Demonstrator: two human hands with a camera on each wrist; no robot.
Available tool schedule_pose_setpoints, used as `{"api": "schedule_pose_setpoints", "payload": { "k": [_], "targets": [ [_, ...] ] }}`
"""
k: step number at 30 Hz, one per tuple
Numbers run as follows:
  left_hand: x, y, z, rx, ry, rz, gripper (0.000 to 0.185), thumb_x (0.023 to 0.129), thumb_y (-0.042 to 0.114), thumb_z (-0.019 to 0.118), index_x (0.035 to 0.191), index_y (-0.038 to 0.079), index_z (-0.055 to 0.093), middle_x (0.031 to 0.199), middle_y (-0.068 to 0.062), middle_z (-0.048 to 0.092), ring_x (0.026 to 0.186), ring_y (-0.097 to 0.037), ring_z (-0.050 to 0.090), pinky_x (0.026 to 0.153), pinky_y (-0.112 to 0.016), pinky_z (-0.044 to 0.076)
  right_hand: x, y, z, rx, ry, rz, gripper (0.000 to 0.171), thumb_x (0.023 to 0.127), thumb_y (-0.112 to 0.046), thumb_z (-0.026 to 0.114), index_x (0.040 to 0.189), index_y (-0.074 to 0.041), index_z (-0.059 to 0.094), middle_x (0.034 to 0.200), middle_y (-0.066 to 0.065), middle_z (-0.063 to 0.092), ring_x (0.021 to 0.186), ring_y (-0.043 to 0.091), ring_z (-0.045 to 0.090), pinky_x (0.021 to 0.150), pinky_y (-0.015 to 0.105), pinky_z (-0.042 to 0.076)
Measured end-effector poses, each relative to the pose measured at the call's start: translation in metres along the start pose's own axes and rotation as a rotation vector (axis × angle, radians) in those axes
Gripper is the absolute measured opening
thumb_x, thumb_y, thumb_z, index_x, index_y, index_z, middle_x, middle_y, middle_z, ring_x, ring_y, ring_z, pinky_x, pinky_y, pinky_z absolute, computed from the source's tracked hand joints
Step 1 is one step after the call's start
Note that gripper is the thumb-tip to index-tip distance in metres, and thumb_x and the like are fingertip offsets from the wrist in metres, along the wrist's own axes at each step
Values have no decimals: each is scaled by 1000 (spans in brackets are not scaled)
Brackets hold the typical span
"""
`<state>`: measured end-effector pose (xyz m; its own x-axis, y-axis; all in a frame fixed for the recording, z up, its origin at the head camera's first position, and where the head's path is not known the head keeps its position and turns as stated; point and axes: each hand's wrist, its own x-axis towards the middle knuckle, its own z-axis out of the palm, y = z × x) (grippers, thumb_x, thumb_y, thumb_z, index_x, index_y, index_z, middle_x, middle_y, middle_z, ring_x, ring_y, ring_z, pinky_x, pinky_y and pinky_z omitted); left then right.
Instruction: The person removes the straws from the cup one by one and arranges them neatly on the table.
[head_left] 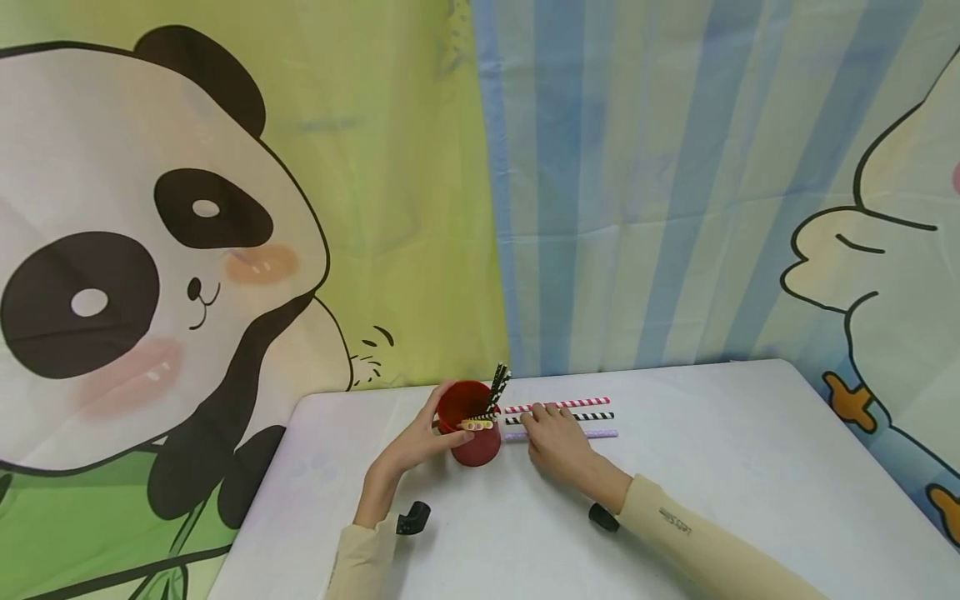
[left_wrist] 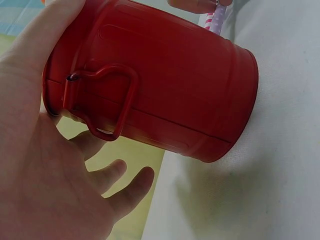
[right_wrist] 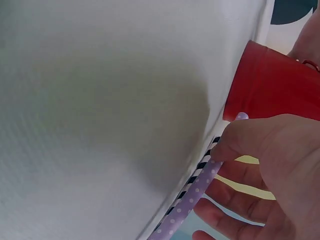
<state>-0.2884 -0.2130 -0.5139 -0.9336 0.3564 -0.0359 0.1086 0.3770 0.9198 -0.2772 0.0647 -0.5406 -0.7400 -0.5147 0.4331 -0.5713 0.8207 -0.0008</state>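
A red metal pail (head_left: 471,433) stands tilted on the white table (head_left: 712,467) with black striped straws (head_left: 498,379) sticking out of it and a yellow straw (head_left: 477,425) across its mouth. My left hand (head_left: 420,442) grips the pail (left_wrist: 175,90), thumb over the top and fingers under the wire handle (left_wrist: 107,102). Right of it lie a red-striped straw (head_left: 577,404), a black-striped straw (head_left: 596,415) and a purple dotted straw (head_left: 600,434). My right hand (head_left: 551,437) rests over them, its thumb (right_wrist: 235,142) and fingers pinching the purple straw (right_wrist: 192,200) near the pail (right_wrist: 270,85).
A panda backdrop (head_left: 150,250) and a striped blue curtain (head_left: 637,183) hang close behind the table. The table's left edge (head_left: 262,492) is near my left arm. Bare tabletop stretches to the right and toward me.
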Motion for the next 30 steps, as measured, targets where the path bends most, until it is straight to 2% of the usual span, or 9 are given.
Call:
{"api": "schedule_pose_setpoints", "payload": {
  "k": [10, 16, 24, 30],
  "targets": [
    [-1, 1, 1, -43, -10, 4, 90, 85, 29, 81, 153, 46, 23, 155, 1, 39, 143, -31, 41, 112, -57, 41, 1, 1, 2, -13, -45, 27, 22, 82, -11, 74, 102, -5, 65, 95, 12, 63, 91, 33, 61, 76, 48, 50],
    [-1, 1, 2, -51, -12, 3, 91, 85, 30, 81, 153, 46, 23, 155, 1, 39, 143, -33, 41, 112, -57, 41, 0, 2, 6, -9, -36, 31, 21, 82, -10, 74, 100, -6, 64, 93, 11, 62, 89, 32, 60, 74, 47, 49],
    [0, 0, 1, -30, -6, 4, 90, 85, 30, 80, 153, 46, 23, 154, 1, 40, 145, -28, 37, 113, -60, 38, 0, 4, 8, -18, -6, 26, 19, 82, -10, 73, 99, -7, 64, 90, 10, 61, 87, 31, 61, 72, 44, 48],
    [-1, 1, 1, -34, -5, 7, 90, 85, 30, 81, 152, 47, 23, 155, 0, 39, 144, -31, 39, 112, -58, 40, 1, 3, 7, 2, -1, 36, 18, 81, -8, 73, 97, -8, 64, 89, 10, 61, 85, 32, 61, 73, 46, 49]
  ]
}}
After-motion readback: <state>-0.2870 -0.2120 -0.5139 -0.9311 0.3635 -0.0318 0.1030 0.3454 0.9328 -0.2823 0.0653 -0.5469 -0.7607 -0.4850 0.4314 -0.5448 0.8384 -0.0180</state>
